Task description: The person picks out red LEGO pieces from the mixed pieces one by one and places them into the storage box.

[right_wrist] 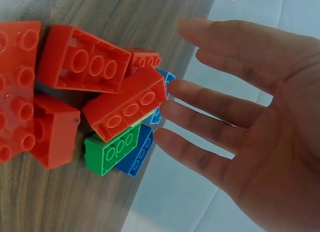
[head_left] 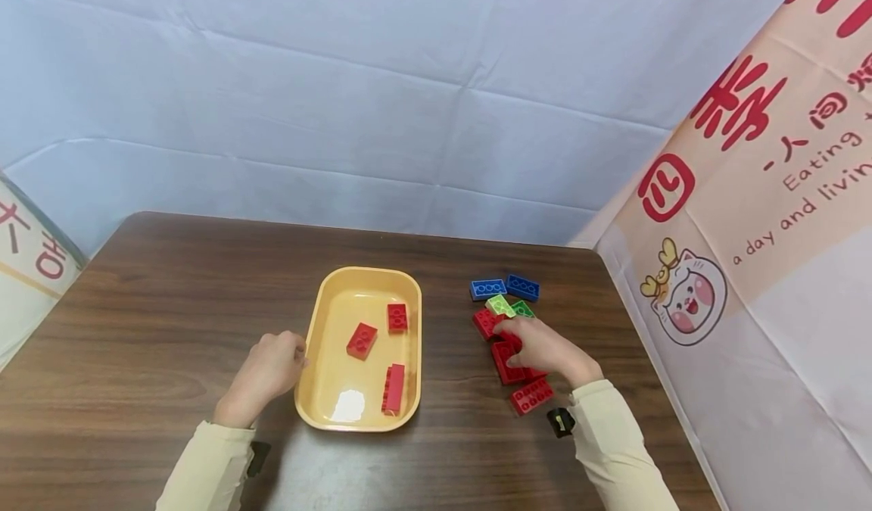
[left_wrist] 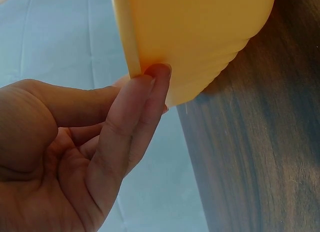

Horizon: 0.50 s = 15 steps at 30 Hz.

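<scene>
My left hand pinches the left rim of a yellow tray, thumb and fingers meeting on its edge in the left wrist view. Three red bricks, a slanted one, a small one and a long one on its side, lie inside. Over a pile of toy bricks to the tray's right is my right hand, its fingers spread and nearly straight in the right wrist view. Its fingertips are close to a tilted red brick atop the pile; whether they touch it I cannot tell.
Beside the red bricks are a green brick, a lime brick and two blue bricks, one left and one right. The brown wooden table ends at a pale cloth behind and a printed one at right.
</scene>
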Tool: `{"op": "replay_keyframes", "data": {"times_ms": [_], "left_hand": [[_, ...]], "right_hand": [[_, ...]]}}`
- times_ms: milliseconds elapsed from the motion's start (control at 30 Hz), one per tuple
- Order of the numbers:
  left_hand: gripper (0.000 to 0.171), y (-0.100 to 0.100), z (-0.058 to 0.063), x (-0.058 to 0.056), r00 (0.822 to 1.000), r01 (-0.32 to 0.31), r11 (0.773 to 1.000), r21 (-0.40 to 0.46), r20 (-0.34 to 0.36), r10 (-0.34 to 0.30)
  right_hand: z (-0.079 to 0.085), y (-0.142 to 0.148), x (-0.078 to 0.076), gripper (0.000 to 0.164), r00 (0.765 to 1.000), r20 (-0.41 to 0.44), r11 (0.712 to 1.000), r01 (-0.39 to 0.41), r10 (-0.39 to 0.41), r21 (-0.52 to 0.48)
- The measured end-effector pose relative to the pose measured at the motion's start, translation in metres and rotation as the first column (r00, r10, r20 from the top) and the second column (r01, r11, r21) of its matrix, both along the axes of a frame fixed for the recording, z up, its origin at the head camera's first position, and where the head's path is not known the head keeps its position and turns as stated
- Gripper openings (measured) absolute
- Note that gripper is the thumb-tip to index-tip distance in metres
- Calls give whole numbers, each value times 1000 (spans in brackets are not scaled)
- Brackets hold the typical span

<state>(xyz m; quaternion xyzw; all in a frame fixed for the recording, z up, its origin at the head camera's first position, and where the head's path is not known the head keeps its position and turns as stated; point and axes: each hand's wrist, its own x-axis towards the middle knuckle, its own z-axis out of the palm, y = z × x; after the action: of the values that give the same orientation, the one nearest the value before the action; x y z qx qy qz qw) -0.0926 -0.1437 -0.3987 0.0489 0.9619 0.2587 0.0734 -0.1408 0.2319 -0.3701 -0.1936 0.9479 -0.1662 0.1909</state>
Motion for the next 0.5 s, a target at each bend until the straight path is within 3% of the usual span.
{"op": "replay_keyframes", "data": {"times_ms": [500], "left_hand": [[12, 0, -2, 0, 1000, -6, 1000, -8, -30, 5]], "right_hand": [[-22, 2, 3, 54, 998, 24, 999, 49, -50, 21]]}}
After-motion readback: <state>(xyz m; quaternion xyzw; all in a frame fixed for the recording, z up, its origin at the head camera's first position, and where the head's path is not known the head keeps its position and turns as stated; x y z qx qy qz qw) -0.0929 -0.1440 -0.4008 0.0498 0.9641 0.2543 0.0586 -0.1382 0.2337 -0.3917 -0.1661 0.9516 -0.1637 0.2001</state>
